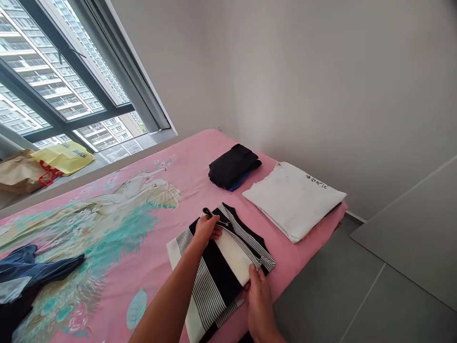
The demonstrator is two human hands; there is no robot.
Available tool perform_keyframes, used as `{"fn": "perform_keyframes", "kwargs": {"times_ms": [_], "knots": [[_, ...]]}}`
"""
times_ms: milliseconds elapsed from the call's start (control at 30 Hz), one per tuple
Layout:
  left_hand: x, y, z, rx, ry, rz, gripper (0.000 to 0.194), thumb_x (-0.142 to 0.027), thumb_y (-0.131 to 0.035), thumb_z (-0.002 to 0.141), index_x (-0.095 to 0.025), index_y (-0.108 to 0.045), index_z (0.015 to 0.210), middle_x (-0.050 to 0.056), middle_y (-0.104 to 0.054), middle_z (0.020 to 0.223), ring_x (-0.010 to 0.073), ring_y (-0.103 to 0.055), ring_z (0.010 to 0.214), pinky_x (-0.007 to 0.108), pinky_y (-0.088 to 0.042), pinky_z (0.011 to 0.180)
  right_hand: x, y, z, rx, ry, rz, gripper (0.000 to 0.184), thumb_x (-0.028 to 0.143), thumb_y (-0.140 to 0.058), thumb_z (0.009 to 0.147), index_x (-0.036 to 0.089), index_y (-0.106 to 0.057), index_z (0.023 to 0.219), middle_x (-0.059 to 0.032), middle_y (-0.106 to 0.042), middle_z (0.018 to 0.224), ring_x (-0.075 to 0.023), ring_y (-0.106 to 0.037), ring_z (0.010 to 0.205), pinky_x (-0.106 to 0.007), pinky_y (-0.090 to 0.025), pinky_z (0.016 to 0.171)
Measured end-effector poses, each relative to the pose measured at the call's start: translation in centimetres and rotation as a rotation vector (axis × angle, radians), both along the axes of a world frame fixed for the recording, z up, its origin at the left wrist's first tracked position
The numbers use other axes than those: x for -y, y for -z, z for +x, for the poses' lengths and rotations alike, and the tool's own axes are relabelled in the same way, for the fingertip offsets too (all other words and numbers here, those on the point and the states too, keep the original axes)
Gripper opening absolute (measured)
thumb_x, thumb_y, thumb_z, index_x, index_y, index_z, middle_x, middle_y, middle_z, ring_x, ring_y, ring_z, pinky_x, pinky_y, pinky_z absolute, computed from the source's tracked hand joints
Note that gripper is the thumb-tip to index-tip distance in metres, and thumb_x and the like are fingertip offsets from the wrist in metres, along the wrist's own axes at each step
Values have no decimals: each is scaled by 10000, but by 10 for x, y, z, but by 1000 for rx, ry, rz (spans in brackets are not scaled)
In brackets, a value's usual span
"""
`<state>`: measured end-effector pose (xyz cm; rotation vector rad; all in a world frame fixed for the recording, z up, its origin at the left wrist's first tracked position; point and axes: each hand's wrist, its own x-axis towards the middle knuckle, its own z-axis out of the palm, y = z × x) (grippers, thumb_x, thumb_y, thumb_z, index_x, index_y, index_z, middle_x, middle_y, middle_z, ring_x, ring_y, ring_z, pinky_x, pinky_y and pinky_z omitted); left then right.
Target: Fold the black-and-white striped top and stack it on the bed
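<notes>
A black-and-white striped shirt (228, 250) lies partly folded on the pink bedsheet (193, 190), close to the bed's near right edge. My left hand (207, 229) is closed on the far part of the shirt, pinching a fold near a dark band. At the shirt's near right corner, my right hand (257, 293) grips the layered edge, thumb on top and fingers underneath. Striped layers show between the two hands, and the shirt's underside is hidden.
Beyond the shirt sit a folded black garment stack (233, 166) and a folded white garment (296, 197) with dark lettering. Dark blue clothing (32, 271) lies at left. A yellow bag (66, 157) and a brown paper bag (21, 174) rest by the window. Grey floor tiles (332, 286) border the bed.
</notes>
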<state>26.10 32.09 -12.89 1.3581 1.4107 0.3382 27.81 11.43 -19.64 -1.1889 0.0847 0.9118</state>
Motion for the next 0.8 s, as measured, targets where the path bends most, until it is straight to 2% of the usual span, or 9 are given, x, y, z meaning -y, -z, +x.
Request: {"fn": "perform_keyframes", "kwargs": {"times_ms": [133,233,300,367,433,533,600,667,800], "knots": [[-4,17,13,-38,76,22,250,-396,-556,759,-163,-512,837,44,-641,633,134,-593,456,235,-455,411,-3,-10,13,-216,-17,-11,578,564,-529,789,186,-485,1224,-88,-668,1060,-230,-650,948,-336,-550,729],[-2,28,14,-76,137,84,292,-446,-520,782,-156,-528,821,53,-646,655,132,-593,463,232,-444,405,-4,-13,16,-248,-16,32,527,553,-543,784,197,-502,1171,-75,-686,974,-218,-670,822,-323,-550,645],[1,28,10,-98,194,159,362,-507,-473,803,-154,-554,798,57,-652,677,135,-604,502,242,-464,446,-4,-11,14,-255,1,31,496,540,-556,777,204,-510,1140,-65,-685,957,-211,-668,792,-316,-545,626],[4,24,3,-139,241,277,407,-538,-456,807,-156,-595,788,64,-657,712,165,-631,615,279,-499,554,-3,-9,12,-263,9,23,484,526,-572,769,205,-508,1125,-62,-678,971,-211,-664,804,-311,-542,619],[9,20,-5,-190,272,421,366,-502,-488,801,-170,-639,825,80,-667,827,224,-631,842,350,-498,759,0,-9,11,-283,-5,29,485,522,-579,764,205,-499,1123,-63,-668,1004,-212,-657,835,-307,-538,622],[16,21,-14,-233,372,609,323,-412,-540,794,-212,-650,1023,83,-601,1191,266,-451,1211,414,-285,1066,10,-10,11,-301,-50,93,510,521,-596,758,231,-471,1159,-53,-643,1063,-202,-640,877,-307,-535,657],[19,26,-15,-324,522,723,462,-441,-511,813,-221,-559,1217,74,-450,1397,265,-297,1341,444,-115,1136,23,-8,13,-288,-71,103,565,525,-636,724,245,-458,1181,-47,-628,1073,-200,-626,882,-317,-534,672],[19,33,-14,-467,651,784,644,-551,-455,817,-218,-401,1366,77,-293,1498,283,-164,1398,501,-16,1132,40,-4,17,-225,-71,34,604,543,-676,674,235,-483,1156,-36,-628,982,-194,-609,828,-317,-530,645],[11,39,-8,-633,737,741,957,-742,-464,688,-246,-183,1457,79,-116,1546,332,-33,1411,575,35,1096,66,-10,31,151,-173,-67,465,567,-621,717,207,-596,1011,-16,-596,775,-178,-572,718,-315,-511,676]]}}
